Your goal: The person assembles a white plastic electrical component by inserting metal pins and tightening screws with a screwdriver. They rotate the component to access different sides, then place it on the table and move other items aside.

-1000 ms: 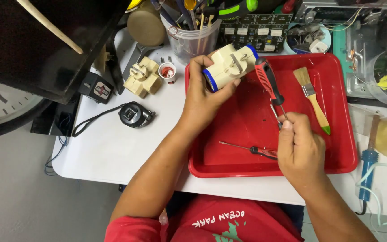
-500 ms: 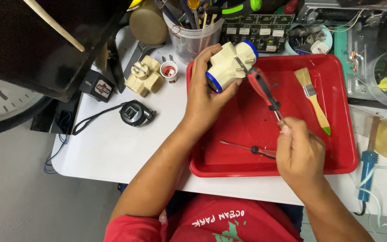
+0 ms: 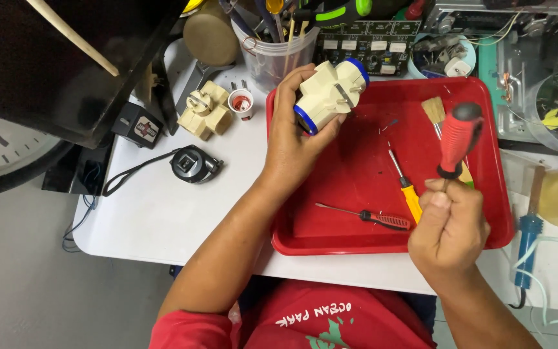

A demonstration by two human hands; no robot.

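Screwdriver now lifted away from adapter, handle up, hands apart.

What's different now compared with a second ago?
The right hand has pulled the red-handled screwdriver away from the cream plug adapter, its handle now pointing up over the red tray. The left hand kept its grip on the adapter. Two small screwdrivers lie in the tray.
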